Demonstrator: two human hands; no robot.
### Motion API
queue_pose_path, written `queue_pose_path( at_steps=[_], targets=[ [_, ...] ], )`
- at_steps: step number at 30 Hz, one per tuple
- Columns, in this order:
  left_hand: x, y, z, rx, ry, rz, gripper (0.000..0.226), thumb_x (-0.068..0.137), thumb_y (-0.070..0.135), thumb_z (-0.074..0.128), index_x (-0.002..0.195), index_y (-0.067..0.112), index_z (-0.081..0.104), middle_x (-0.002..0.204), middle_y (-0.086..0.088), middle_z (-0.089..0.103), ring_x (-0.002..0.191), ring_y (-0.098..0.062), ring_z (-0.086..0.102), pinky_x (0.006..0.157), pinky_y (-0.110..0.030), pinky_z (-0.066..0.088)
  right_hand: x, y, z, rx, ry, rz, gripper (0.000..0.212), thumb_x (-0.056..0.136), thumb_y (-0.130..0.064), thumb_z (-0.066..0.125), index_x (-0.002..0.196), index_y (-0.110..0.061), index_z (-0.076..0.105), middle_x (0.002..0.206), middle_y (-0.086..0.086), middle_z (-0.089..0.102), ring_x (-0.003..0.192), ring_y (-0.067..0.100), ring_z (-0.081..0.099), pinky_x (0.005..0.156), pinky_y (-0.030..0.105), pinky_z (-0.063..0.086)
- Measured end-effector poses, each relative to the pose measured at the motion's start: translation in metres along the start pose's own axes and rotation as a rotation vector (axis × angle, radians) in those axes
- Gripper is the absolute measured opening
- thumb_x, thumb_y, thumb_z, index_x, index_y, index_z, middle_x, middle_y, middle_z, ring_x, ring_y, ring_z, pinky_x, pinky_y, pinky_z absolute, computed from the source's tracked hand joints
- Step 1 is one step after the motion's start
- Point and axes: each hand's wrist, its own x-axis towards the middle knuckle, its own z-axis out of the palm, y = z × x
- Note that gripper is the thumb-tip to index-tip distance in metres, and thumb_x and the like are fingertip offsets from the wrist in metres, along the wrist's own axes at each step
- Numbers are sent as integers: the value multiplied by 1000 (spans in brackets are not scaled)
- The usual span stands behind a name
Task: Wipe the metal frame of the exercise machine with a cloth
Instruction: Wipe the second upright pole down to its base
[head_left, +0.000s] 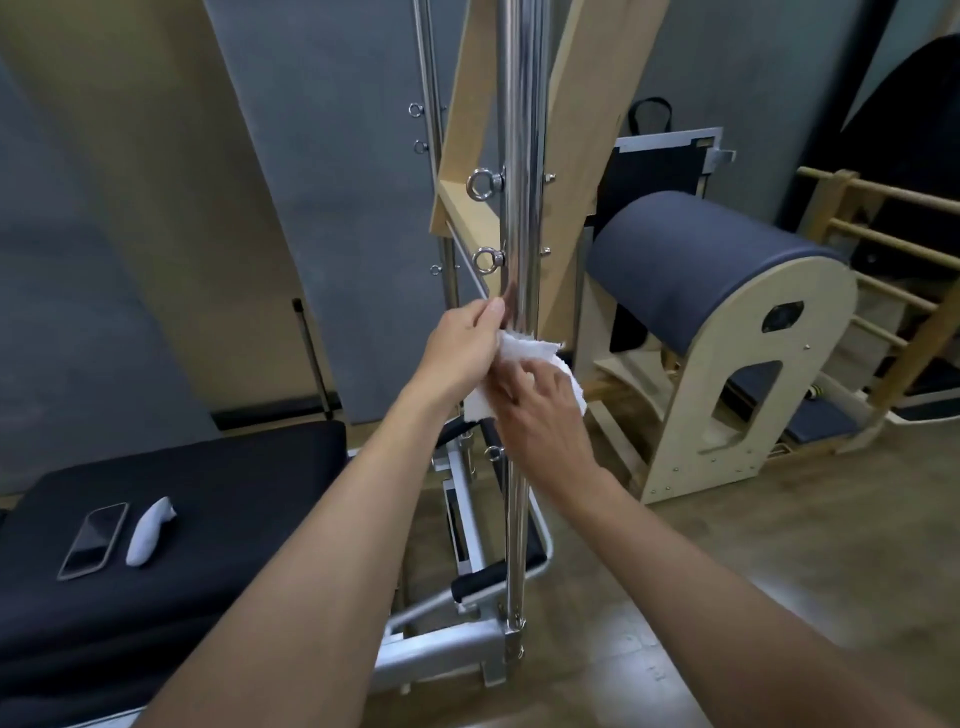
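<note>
A shiny vertical metal pole (521, 156) of the exercise machine's frame rises through the middle of the view, with eye bolts (480, 184) on its left side. A white cloth (524, 351) is bunched against the pole at mid height. My left hand (462, 353) holds the cloth from the left, its fingertips at the pole. My right hand (543, 415) grips the cloth from the right and below, its fingers curled into the fabric. The part of the pole behind the cloth and hands is hidden.
The machine's black padded mat (208, 519) lies at lower left with a phone (93, 540) and a white handheld device (148, 530) on it. A padded barrel on a wooden stand (727, 322) stands to the right, wooden ladder bars (893, 249) beyond it. Wooden beams (467, 130) lean behind the pole.
</note>
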Motion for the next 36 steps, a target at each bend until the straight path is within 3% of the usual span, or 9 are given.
queue_pose_path(
  at_steps=[5,11,15,18,23,28,32,34,36],
  targets=[
    [5,-21,-2,-89,-43,41,26,100,36,43,108,37,68,109,7,72,109,-15,65,104,-43,48,-29,1,11,-72,-105,-15,52,85,-24,65,134,-7,55,134,12,54,126,32,44,102,52,43],
    [3,-48,8,-163,-32,2,28,104,28,46,117,41,67,115,12,70,111,-8,63,102,-36,50,-27,-10,27,-190,-142,-64,58,77,-26,63,133,-12,55,136,12,53,120,31,46,89,47,39],
    [1,-67,23,-169,-53,-47,35,103,14,46,118,39,66,116,9,71,111,-11,65,101,-35,51,-48,-17,61,-76,-139,-73,50,67,-19,75,114,-9,62,116,12,63,104,26,60,72,36,45],
    [5,-84,28,-159,-79,-77,42,101,8,47,107,44,66,112,7,73,110,-17,67,103,-38,50,-57,-23,77,-39,-126,-44,38,77,-16,50,109,-7,68,113,14,66,97,26,65,67,32,49],
    [4,-93,34,-186,-83,-103,37,101,10,49,111,41,66,113,8,72,109,-14,66,90,-25,48,-41,-32,98,-69,-224,-42,46,78,-15,37,101,-9,76,110,12,71,108,25,66,88,33,54],
    [5,-93,33,-225,-106,-103,33,99,7,54,125,25,66,109,9,73,107,-10,67,95,-27,52,-70,-13,95,143,-183,-59,38,77,-9,49,109,-6,71,114,9,67,95,26,66,74,37,55],
    [5,-96,33,-231,-107,-100,33,98,7,56,125,23,66,110,7,73,108,-11,66,101,-35,52,-83,-1,88,334,-223,169,44,72,-7,80,115,-10,69,117,5,65,100,22,63,75,36,59],
    [4,-97,34,-247,-97,-101,34,98,4,55,124,23,67,111,6,73,108,-11,67,101,-38,52,-79,0,78,461,-146,349,34,84,-8,68,118,-11,68,119,6,63,100,19,62,81,29,58],
    [5,-99,35,-250,-82,-103,35,97,2,55,124,21,67,111,6,73,107,-11,67,101,-38,52,-70,0,63,544,-13,512,30,90,-3,55,115,-9,69,115,5,64,94,14,60,83,7,48]
  ],
)
